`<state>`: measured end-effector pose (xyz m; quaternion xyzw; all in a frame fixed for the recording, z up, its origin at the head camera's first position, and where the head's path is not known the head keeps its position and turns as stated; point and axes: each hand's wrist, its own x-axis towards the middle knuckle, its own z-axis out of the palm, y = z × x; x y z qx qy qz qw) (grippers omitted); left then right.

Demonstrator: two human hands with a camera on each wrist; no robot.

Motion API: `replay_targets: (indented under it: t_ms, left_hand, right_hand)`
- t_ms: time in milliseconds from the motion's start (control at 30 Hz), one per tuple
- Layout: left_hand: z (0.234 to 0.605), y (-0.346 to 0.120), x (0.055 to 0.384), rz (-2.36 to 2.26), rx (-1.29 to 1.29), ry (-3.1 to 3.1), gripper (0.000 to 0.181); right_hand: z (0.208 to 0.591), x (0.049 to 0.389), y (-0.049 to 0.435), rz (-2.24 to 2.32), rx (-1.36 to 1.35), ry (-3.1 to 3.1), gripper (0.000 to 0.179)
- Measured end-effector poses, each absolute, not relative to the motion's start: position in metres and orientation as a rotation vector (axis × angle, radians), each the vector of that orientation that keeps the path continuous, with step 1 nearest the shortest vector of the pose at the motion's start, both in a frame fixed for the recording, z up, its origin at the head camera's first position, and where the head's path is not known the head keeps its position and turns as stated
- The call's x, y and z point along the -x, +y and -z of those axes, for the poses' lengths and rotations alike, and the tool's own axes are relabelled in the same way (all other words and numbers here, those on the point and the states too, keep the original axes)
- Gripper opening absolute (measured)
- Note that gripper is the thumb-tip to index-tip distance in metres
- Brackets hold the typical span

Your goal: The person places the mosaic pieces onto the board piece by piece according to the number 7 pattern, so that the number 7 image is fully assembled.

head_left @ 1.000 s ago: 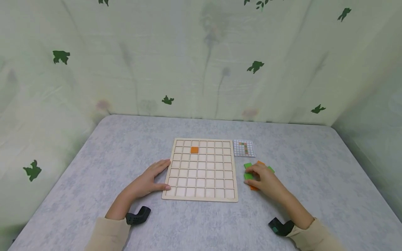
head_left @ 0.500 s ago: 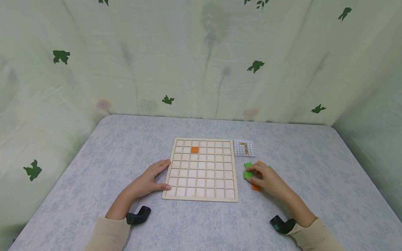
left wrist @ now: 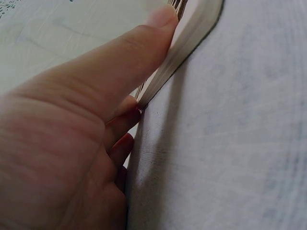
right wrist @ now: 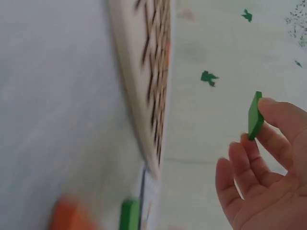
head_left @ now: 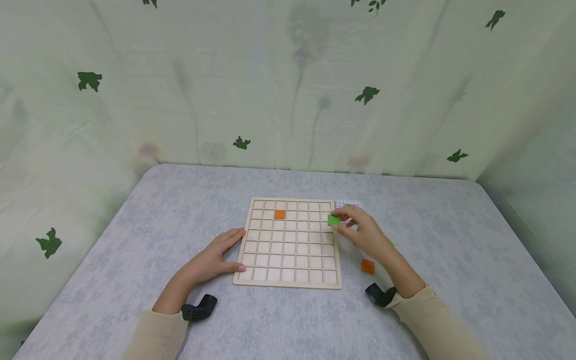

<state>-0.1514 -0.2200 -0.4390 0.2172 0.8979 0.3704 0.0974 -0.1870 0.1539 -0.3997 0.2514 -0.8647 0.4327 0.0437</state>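
A pale wooden grid board (head_left: 289,248) lies on the table, with an orange square tile (head_left: 280,214) in its second row from the far edge. My left hand (head_left: 211,257) rests at the board's left edge; its thumb (left wrist: 139,45) lies on the rim and the other fingers stretch along the side. Over the board's right edge, near the far corner, my right hand (head_left: 366,232) pinches a green square tile (head_left: 333,220) between thumb and fingertips. In the right wrist view that green tile (right wrist: 255,116) is held up edge-on, the remaining fingers loosely bent.
Right of the board's far corner lies a printed grid card (head_left: 348,203), partly hidden by the right hand. An orange tile (head_left: 367,266) lies on the table below the right forearm. A green tile (head_left: 391,243) peeks out behind the wrist. A pale curtain surrounds the table.
My right hand has lifted a green tile from the loose tiles and moved left and away from me to the board's right edge. The left hand and board stay in place.
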Motion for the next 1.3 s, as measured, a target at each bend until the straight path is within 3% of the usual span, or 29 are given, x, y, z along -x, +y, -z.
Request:
replay_targets:
  t_ms: [467,800,1300]
  left_hand:
    - [0.439,-0.22,0.152,-1.099,-0.633,2.657,0.092]
    - [0.442,-0.22,0.154,-1.114,-0.642,2.643,0.093]
    - [0.441,-0.221,0.153,-1.101,-0.625,2.647,0.093]
  right_hand:
    - [0.384,0.217,0.076,-1.9,-0.683,-2.39,0.034]
    - [0.441,0.242,0.066,-1.662,-0.551,-2.655,0.031]
    - [0.443,0.242,0.059,-1.392,-0.591,-2.799,0.025]
